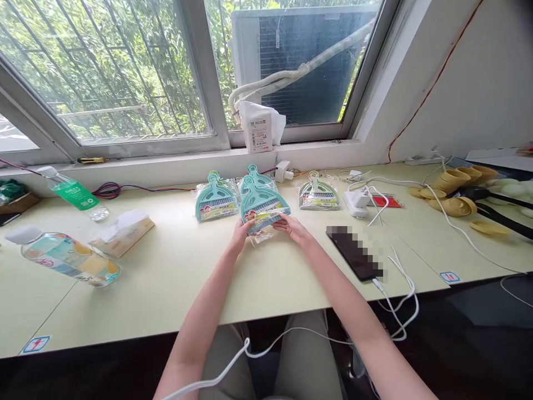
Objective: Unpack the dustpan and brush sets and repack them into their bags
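Between my two hands is a light-green mini dustpan and brush set [263, 206] in clear wrapping, tilted up over the desk. My left hand [241, 234] grips its lower left corner, thumb on the front. At the lower right edge, my right hand [292, 226] has its fingers closed on the same set. Directly behind it lies another wrapped dustpan set [254, 176], partly hidden. To the left rest more green sets [215, 199], overlapping one another. A green and pale set [318, 193] lies to the right.
A phone [353, 253] with a white charging cable lies right of my arms. A white power adapter [356, 203] stands behind it. Two bottles [69, 258] and a tissue pack [125, 233] are at left. Yellow cups [452, 180] sit far right. A tissue packet [260, 130] leans on the windowsill.
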`<state>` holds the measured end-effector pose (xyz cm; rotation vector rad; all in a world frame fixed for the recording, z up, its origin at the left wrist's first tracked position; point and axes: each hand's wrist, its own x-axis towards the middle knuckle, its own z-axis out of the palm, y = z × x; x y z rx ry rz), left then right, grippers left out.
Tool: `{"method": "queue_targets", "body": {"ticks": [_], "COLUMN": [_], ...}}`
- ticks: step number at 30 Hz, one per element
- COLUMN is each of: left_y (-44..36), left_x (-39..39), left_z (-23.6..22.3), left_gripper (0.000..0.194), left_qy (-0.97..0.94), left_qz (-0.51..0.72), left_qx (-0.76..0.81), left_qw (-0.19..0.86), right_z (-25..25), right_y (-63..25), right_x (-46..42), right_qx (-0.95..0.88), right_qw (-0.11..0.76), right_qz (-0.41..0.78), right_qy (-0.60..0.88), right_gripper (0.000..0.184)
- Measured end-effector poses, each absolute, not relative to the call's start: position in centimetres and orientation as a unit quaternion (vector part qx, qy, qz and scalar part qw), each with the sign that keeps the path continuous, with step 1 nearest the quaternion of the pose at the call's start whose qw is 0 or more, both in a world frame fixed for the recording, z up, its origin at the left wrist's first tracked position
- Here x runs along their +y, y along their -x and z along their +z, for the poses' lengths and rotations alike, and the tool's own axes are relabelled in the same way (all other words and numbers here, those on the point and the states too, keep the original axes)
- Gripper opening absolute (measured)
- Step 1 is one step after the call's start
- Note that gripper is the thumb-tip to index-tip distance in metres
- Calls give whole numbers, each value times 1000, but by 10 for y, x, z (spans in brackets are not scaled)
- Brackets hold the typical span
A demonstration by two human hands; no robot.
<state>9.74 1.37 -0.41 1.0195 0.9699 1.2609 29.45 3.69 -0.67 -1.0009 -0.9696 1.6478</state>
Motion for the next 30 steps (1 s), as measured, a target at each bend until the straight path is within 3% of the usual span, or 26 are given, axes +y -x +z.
{"method": "queue_targets", "body": {"ticks": [2, 4, 7, 8, 10, 12, 17, 22, 24, 27, 30], "left_y": [-85, -73, -61, -60, -61, -65, -69, -71, -72, -72, -70], "left_x": [20, 24, 24, 24, 22, 20, 13, 4, 3, 3, 1], "left_z": [-4, -2, 1, 1, 2, 1, 2, 5, 6, 8, 13], "left_gripper": [35, 35, 37, 38, 39, 38, 26, 40, 44, 49, 52], "left_qy": [-384, -326, -284, -284, -301, -332, -425, -507, -517, -523, -526], "left_qz": [577, 601, 597, 588, 565, 533, 429, 392, 392, 392, 403], "left_qx": [439, 457, 455, 451, 446, 448, 451, 404, 401, 402, 391], "left_qw": [571, 568, 596, 608, 625, 636, 657, 653, 647, 641, 638], "right_z": [-3, 1, 3, 3, 3, 3, -2, -17, -21, -25, -27], "right_y": [-302, -308, -310, -309, -306, -303, -302, -301, -300, -298, -300], "right_x": [37, 35, 30, 29, 28, 28, 34, 41, 43, 45, 49], "right_qx": [-479, -582, -731, -761, -777, -755, -690, -666, -644, -597, -548], "right_qw": [474, 504, 473, 451, 442, 475, 551, 555, 566, 568, 554], "right_qz": [577, 395, 134, 89, 57, 75, 151, 193, 218, 323, 455], "right_qy": [463, 501, 473, 458, 444, 446, 444, 459, 466, 466, 431], "right_gripper": [22, 26, 47, 48, 31, 12, 11, 11, 20, 51, 58]}}
